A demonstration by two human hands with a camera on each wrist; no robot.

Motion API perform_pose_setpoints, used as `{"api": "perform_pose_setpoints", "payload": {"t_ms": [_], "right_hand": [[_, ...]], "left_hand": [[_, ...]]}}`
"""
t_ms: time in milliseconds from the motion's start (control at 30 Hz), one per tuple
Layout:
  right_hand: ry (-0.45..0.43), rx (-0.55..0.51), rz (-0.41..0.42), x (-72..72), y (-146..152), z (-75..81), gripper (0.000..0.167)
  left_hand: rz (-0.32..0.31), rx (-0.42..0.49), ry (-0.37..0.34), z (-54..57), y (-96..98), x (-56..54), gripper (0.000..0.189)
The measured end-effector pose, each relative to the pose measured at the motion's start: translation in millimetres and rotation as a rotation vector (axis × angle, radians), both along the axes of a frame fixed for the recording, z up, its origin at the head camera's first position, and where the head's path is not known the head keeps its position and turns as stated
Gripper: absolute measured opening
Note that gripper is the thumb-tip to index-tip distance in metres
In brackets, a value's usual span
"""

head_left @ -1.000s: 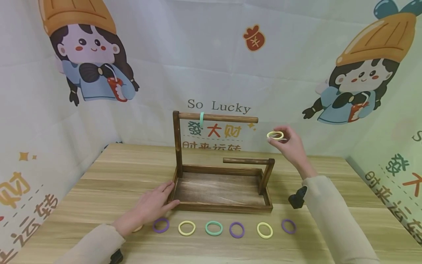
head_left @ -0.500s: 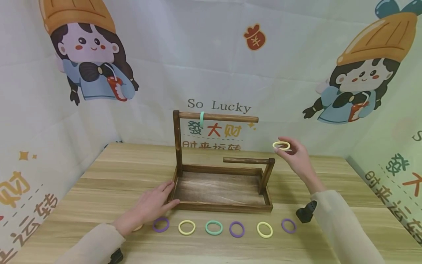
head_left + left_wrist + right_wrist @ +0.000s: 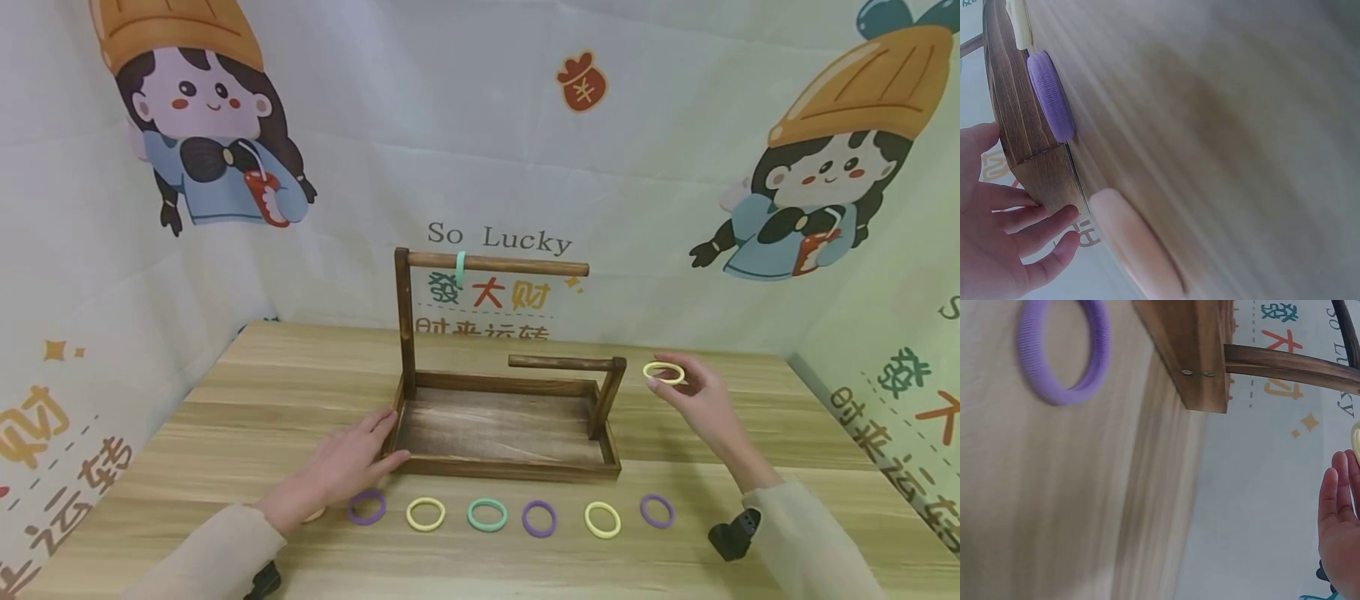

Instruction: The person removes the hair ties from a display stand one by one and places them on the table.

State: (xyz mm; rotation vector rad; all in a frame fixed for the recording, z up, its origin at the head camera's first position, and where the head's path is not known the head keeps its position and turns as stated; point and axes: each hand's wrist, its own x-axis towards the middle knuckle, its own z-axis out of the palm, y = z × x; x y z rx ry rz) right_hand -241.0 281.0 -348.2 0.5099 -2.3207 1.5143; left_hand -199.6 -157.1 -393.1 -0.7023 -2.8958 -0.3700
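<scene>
My right hand (image 3: 701, 400) pinches a pale yellow hair tie (image 3: 664, 362) between thumb and fingers, in the air to the right of a dark wooden rack (image 3: 517, 472). The rack is a shallow tray with a tall arm (image 3: 517, 266) and a short arm (image 3: 555, 363). Over the tall arm hangs a mint green hair tie (image 3: 461, 268), towards its post. My left hand (image 3: 337, 467) rests at the tray's front left corner, fingers extended along the left side and thumb at the front. In the left wrist view, those fingertips (image 3: 1066, 215) touch the wooden corner.
A row of hair ties lies before the tray: purple (image 3: 367, 522), yellow (image 3: 425, 528), green (image 3: 487, 530), purple (image 3: 539, 534), yellow (image 3: 603, 535) and purple (image 3: 657, 525). A peach one (image 3: 1135, 244) lies beneath my left wrist. A printed cloth (image 3: 495, 125) hangs behind the table.
My right hand has moved down and to the right with the yellow hair tie, from near the tall arm's tip to beside the short arm's post. My left hand stays in place.
</scene>
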Motion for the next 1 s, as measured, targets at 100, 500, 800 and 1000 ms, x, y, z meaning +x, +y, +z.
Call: {"api": "perform_pose_setpoints", "payload": {"t_ms": [100, 500, 800, 1000], "right_hand": [[-0.013, 0.009, -0.002, 7.4, 6.0, -5.5, 0.037], [-0.075, 0.086, 0.051, 36.0, 25.4, -25.1, 0.036], [-0.131, 0.206, 0.124, 56.4, 38.3, -36.5, 0.037], [-0.181, 0.249, 0.113, 69.1, 45.1, -43.1, 0.038]], "left_hand": [[0.0, -0.008, -0.001, -1.0, -0.3, -0.7, 0.064], [0.006, -0.003, -0.001, -0.6, -0.5, 0.2, 0.064], [-0.005, -0.011, 0.008, 1.4, -0.3, 0.9, 0.063], [-0.005, -0.014, 0.016, 2.0, 0.1, 1.6, 0.063]]}}
